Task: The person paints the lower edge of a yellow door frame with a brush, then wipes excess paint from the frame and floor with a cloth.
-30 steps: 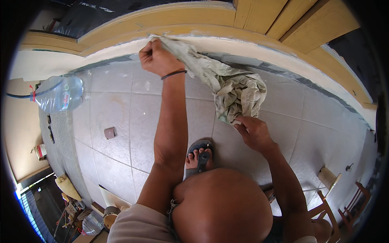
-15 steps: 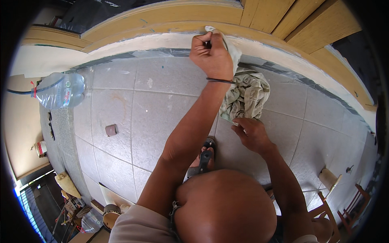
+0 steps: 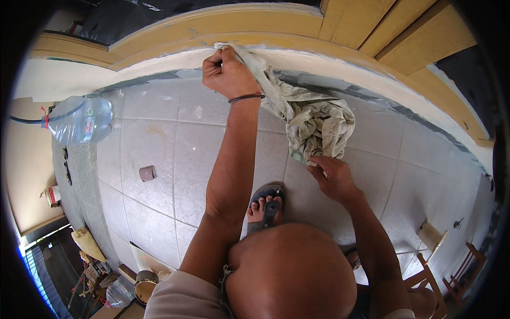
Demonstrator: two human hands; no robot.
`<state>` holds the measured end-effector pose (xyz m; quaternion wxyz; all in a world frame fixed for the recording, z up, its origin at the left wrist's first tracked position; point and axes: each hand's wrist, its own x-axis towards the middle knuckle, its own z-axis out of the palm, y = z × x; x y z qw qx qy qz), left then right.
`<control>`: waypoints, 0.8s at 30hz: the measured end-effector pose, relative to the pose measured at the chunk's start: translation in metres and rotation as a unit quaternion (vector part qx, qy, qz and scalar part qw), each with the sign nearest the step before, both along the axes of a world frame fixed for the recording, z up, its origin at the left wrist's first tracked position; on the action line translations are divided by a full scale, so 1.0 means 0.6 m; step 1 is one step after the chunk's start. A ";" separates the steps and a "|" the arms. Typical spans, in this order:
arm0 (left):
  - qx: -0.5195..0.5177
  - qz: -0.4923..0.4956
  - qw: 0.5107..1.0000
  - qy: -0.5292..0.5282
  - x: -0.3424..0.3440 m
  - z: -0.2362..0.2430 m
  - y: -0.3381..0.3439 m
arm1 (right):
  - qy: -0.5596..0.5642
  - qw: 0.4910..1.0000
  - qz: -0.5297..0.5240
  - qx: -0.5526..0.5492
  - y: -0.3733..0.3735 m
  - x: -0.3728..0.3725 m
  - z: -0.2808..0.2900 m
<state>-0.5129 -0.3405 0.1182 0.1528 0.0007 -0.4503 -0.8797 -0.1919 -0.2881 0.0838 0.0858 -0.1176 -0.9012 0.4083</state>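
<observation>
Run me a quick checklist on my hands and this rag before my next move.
1. Left hand gripping the rag: ok, it pinches the far end by the yellow wooden frame.
2. Right hand gripping the rag: ok, fingertips pinch its near edge.
3. Rag spread flat: not ok, the part by the right hand is bunched.
4. Rag clear of the thong sandal: ok, floor tile shows between them.
5. Rag's underside clean: cannot tell, hidden.
</observation>
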 end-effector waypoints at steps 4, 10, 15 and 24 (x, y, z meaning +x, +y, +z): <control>-0.131 -0.043 0.990 0.021 0.048 -0.009 0.025 | -0.025 1.000 0.008 -0.008 -0.002 -0.004 -0.006; -0.018 -0.023 0.999 0.016 0.017 -0.013 -0.012 | -0.007 1.000 0.022 0.002 -0.004 -0.033 0.004; -0.009 0.033 0.997 -0.066 -0.055 0.017 -0.064 | -0.040 0.997 -0.019 -0.062 0.005 -0.013 0.001; -0.042 -0.028 0.999 0.021 -0.024 -0.015 -0.045 | -0.031 0.999 0.027 -0.010 -0.012 -0.042 0.002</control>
